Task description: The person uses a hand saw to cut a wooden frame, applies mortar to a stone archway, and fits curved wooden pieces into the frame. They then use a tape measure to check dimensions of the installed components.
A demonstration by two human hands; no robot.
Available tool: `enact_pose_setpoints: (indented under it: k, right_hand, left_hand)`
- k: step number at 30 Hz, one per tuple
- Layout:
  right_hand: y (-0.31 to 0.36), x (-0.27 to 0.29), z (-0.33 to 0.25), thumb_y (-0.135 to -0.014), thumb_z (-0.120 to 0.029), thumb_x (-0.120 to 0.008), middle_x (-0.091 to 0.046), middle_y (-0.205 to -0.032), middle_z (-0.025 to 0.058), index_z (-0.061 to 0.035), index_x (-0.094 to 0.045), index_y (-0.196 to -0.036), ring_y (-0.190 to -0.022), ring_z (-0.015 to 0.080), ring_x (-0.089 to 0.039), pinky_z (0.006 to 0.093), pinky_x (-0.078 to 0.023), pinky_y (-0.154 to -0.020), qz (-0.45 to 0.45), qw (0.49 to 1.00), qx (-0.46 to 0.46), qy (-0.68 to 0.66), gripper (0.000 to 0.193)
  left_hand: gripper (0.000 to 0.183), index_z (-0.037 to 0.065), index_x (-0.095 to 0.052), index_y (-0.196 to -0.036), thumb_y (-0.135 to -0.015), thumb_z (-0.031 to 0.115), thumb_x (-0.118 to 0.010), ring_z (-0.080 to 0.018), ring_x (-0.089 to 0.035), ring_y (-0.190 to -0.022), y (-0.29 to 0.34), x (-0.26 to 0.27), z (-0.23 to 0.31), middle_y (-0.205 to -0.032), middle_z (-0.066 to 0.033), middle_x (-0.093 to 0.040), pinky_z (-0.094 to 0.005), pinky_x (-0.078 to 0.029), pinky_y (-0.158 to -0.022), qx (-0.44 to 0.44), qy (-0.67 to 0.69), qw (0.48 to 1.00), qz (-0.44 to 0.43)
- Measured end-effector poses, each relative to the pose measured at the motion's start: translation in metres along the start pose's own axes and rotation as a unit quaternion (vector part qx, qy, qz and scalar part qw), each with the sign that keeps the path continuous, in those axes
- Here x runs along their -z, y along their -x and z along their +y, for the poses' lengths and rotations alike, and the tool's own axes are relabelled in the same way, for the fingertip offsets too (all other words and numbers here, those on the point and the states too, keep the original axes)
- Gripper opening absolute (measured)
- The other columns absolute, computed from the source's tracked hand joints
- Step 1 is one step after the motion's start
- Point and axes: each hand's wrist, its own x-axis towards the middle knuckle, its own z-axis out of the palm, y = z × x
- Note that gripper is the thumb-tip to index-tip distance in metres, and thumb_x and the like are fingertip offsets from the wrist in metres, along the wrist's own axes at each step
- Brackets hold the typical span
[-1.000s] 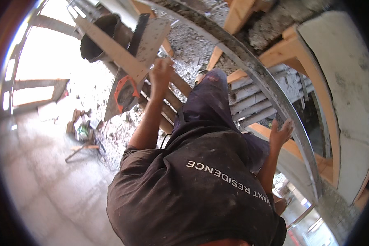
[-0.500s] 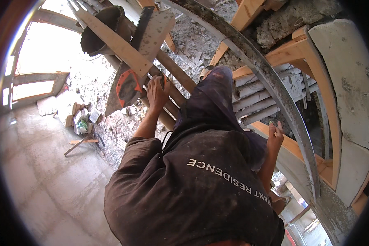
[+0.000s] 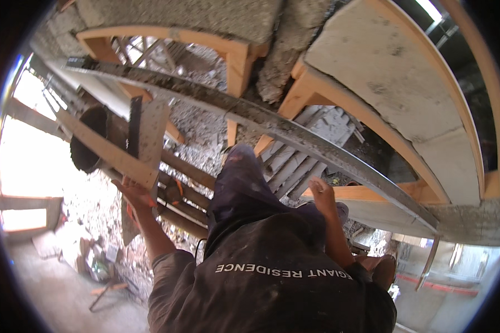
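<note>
- Where the left hand [image 3: 136, 194] meets the lower end of a pale plank [image 3: 108, 147], its fingers reach up and leftward, partly spread; whether they pinch the wood I cannot tell, since the tips blur into its edge.
- The right hand [image 3: 323, 195] is raised near the right thigh, its fingers loosely bent and slightly apart.
- Behind the left hand and wrist, only orange scraps of a saw handle [image 3: 130, 212] show. The saw's dark toothed blade [image 3: 134, 125] sticks out beyond the plank, which crosses it aslant; the part between is covered.
- Under the blade lies a grey board [image 3: 153, 127], its middle hidden by the plank.
- Farther along, the plank passes over a dark round container [image 3: 89, 141], whose inside is too dark to make out.
- Beside the left hand, a second orange-and-dark object [image 3: 175, 190] rests among brown poles [image 3: 186, 169]; its kind is unclear.
- A long, dirt-crusted metal beam [image 3: 244, 111] sweeps across in front, bent by the lens, with orange-brown timber framing [image 3: 238, 66] and a stained pale panel [image 3: 394, 77] beyond.
- Rubble covers the ground; concrete floor [image 3: 44, 288] spreads lower left, below window openings washed out by glare.
</note>
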Motion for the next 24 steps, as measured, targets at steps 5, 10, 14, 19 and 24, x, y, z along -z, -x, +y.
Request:
enact_pose_setpoints:
  k: [5,10,14,19,24]
  right_hand:
    - [0.003,-0.005,-0.023,-0.087,-0.03,-0.06,-0.066,-0.096,0.021,0.0042,-0.059,-0.109,-0.091,0.027,-0.065,0.0334,-0.049,-0.077,-0.001,1.0,0.008,0.026,0.041]
    - [0.011,-0.022,-0.02,-0.087,-0.032,-0.06,-0.066,-0.099,0.0187,0.0028,-0.059,-0.111,-0.093,0.0267,-0.065,0.0334,-0.05,-0.08,-0.02,1.0,0.009,0.02,0.042]
    - [0.013,-0.01,-0.058,-0.087,-0.029,-0.06,-0.066,-0.099,0.0172,0.0015,-0.059,-0.111,-0.091,0.0251,-0.065,0.0335,-0.051,-0.076,-0.043,0.995,0.092,0.023,0.039]
    - [-0.029,0.014,-0.208,-0.084,-0.031,-0.066,-0.061,-0.108,0.0184,0.0006,-0.052,-0.121,-0.096,0.0252,-0.062,0.035,-0.048,-0.081,-0.068,0.949,0.306,-0.03,0.051]
    - [-0.036,0.013,-0.332,-0.082,-0.034,-0.069,-0.055,-0.121,0.0195,-0.002,-0.031,-0.138,-0.115,0.0263,-0.051,0.0402,-0.04,-0.096,-0.026,0.887,0.459,-0.054,0.075]
  left_hand:
    - [0.055,0.001,-0.049,-0.124,-0.088,0.042,-0.056,-0.0274,-0.058,-0.091,-0.043,-0.021,-0.001,-0.105,-0.0122,-0.058,-0.0354,-0.05,-0.077,-0.063,-0.247,0.965,0.059]
    - [0.043,-0.003,-0.055,-0.114,-0.089,0.032,-0.057,-0.0221,-0.057,-0.087,-0.021,-0.006,-0.024,-0.104,-0.0164,-0.057,-0.033,-0.049,-0.074,-0.227,-0.278,0.933,0.036]
    - [0.033,-0.004,-0.053,-0.102,-0.091,0.027,-0.055,-0.0208,-0.055,-0.08,0.062,-0.074,-0.035,-0.091,-0.0126,-0.056,-0.0324,-0.048,-0.068,-0.297,-0.329,0.894,0.068]
    - [0.018,-0.001,-0.051,-0.091,-0.088,0.015,-0.058,-0.0196,-0.051,-0.07,0.083,-0.105,-0.067,-0.077,-0.0071,-0.049,-0.0337,-0.045,-0.06,-0.413,-0.4,0.818,0.023]
    - [0.016,-0.002,-0.061,-0.096,-0.086,0.01,-0.057,-0.0211,-0.06,-0.082,0.118,-0.205,-0.094,-0.096,-0.0145,-0.063,-0.0328,-0.047,-0.067,-0.237,-0.353,0.875,-0.232]
